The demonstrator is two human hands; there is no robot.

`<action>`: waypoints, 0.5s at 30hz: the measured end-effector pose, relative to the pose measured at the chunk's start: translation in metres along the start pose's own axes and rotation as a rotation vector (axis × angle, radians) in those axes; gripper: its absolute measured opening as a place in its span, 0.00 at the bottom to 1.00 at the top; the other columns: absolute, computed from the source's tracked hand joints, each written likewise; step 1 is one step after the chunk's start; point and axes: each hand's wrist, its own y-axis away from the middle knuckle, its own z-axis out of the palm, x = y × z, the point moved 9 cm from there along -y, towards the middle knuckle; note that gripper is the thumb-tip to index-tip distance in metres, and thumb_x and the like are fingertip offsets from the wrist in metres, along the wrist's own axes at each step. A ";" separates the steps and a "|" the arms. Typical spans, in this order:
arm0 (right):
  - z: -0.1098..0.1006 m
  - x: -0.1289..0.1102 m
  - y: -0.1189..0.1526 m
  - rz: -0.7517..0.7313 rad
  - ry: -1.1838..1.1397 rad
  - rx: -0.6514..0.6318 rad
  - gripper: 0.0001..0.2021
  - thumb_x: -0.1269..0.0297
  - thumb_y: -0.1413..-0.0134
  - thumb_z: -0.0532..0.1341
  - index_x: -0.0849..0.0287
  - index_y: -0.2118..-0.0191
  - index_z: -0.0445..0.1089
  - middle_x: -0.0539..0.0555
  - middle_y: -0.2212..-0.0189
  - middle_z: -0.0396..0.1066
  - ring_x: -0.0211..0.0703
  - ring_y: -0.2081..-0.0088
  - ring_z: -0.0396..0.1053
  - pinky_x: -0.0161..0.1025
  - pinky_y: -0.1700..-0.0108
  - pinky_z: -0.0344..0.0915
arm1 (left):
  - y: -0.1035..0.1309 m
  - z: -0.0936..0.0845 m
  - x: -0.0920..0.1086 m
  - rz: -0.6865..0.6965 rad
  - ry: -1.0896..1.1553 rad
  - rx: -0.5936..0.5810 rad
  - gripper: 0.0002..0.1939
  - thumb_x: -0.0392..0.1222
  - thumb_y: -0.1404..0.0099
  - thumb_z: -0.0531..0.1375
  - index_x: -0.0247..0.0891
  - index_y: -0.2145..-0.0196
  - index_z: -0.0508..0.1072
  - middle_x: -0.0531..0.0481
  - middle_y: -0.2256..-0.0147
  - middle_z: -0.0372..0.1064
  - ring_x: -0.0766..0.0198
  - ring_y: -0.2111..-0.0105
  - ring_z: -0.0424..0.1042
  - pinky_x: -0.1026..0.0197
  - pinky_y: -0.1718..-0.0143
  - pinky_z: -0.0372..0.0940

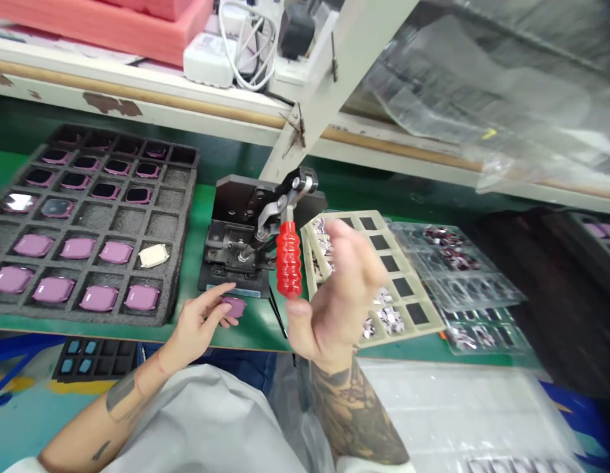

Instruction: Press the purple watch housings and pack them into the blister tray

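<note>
Close to the table's front edge, my left hand (pixel 206 316) is closed on a small purple watch case (pixel 233 307), gripped between thumb and fingers. It sits just in front of a black toggle-clamp fixture (pixel 236 243). The fixture's red ribbed handle (pixel 289 261) points down toward me. My right hand (pixel 334 302) is raised beside that handle, thumb apart from the other fingers and near the handle's lower end. Those fingers are smeared by motion, and nothing shows in them. Whether the thumb touches the handle I cannot tell.
At left, a dark foam tray (pixel 181 230) carries several purple watch cases, some with black screens, and one cream case. Right of the fixture lies a cream compartment tray (pixel 417 276) with small parts. Clear plastic trays (pixel 462 289) lie beyond it. A shelf (pixel 186 108) runs above.
</note>
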 end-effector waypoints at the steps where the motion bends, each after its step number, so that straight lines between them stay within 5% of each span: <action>1: 0.008 -0.004 -0.013 -0.035 -0.001 -0.045 0.28 0.42 0.24 0.56 0.47 0.27 0.67 0.60 0.36 0.72 0.68 0.30 0.69 0.73 0.30 0.69 | -0.001 0.001 -0.001 -0.004 0.005 -0.018 0.22 0.51 0.20 0.63 0.35 0.38 0.82 0.43 0.62 0.87 0.57 0.67 0.87 0.59 0.63 0.81; 6: 0.018 -0.031 -0.067 -0.124 -0.110 -0.002 0.23 0.40 0.20 0.52 0.48 0.47 0.79 0.53 0.61 0.78 0.53 0.53 0.82 0.60 0.44 0.80 | -0.001 0.006 -0.004 -0.039 -0.060 -0.096 0.28 0.45 0.30 0.72 0.36 0.36 0.81 0.45 0.63 0.86 0.58 0.66 0.84 0.58 0.60 0.79; 8: 0.010 -0.036 -0.089 -0.087 -0.201 0.058 0.19 0.46 0.19 0.56 0.48 0.42 0.79 0.53 0.54 0.78 0.45 0.59 0.80 0.52 0.51 0.80 | 0.000 0.007 -0.003 -0.026 -0.137 -0.108 0.25 0.42 0.32 0.72 0.36 0.38 0.82 0.49 0.66 0.84 0.62 0.70 0.78 0.61 0.64 0.74; 10: -0.001 -0.037 -0.103 -0.069 -0.282 0.189 0.22 0.47 0.20 0.58 0.48 0.31 0.73 0.54 0.37 0.73 0.44 0.55 0.80 0.49 0.51 0.79 | 0.003 0.007 0.003 0.015 -0.240 -0.100 0.22 0.40 0.35 0.74 0.37 0.44 0.84 0.52 0.67 0.80 0.65 0.73 0.72 0.63 0.67 0.69; 12: -0.005 -0.035 -0.098 -0.067 -0.265 0.271 0.29 0.47 0.22 0.61 0.49 0.23 0.64 0.55 0.30 0.66 0.52 0.44 0.78 0.51 0.44 0.77 | 0.010 0.006 0.008 0.042 -0.312 -0.097 0.20 0.38 0.37 0.75 0.38 0.48 0.83 0.52 0.65 0.79 0.66 0.72 0.69 0.63 0.67 0.67; 15: -0.010 -0.033 -0.044 -0.124 -0.053 0.374 0.25 0.57 0.26 0.64 0.53 0.29 0.73 0.59 0.45 0.76 0.58 0.42 0.76 0.57 0.43 0.77 | 0.028 0.001 0.012 0.035 -0.304 -0.088 0.15 0.36 0.34 0.71 0.39 0.51 0.78 0.49 0.60 0.80 0.62 0.65 0.75 0.61 0.61 0.70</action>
